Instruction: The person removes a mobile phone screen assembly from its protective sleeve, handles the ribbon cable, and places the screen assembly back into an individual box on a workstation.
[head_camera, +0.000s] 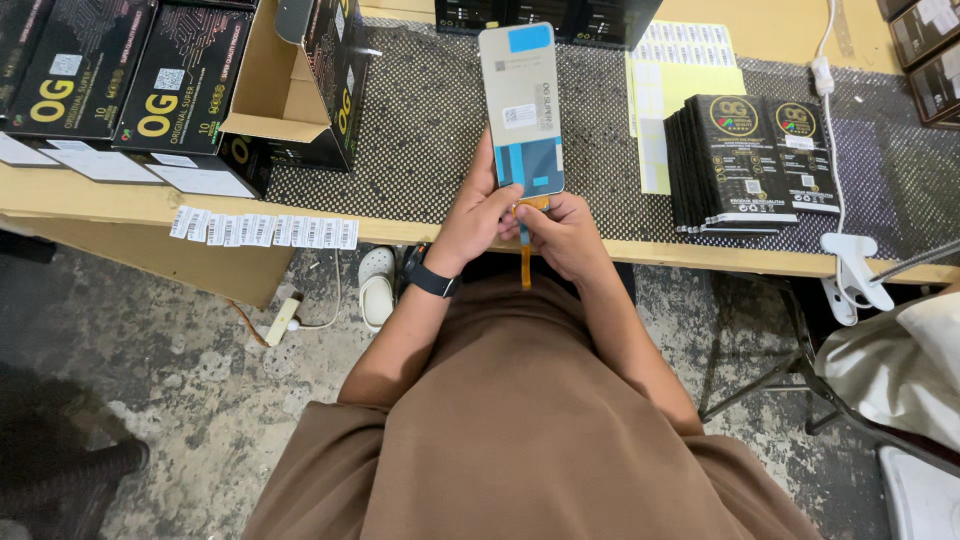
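Observation:
A flat phone display panel (522, 105), grey-backed with blue film patches and a white sticker, stands upright over the table's front edge. My left hand (478, 215) grips its lower left edge; a black watch sits on that wrist. My right hand (565, 232) pinches the bottom end, where an orange flex ribbon (525, 265) hangs down between both hands.
A wooden table (120, 200) carries a black dotted mat (430, 110), black-and-gold boxes (110, 75) at left, an open carton (300, 95), a stack of black sleeves (745, 160) and label sheets (680, 70). A sticker strip (262, 230) lines the edge. A white clamp (850, 270) is at right.

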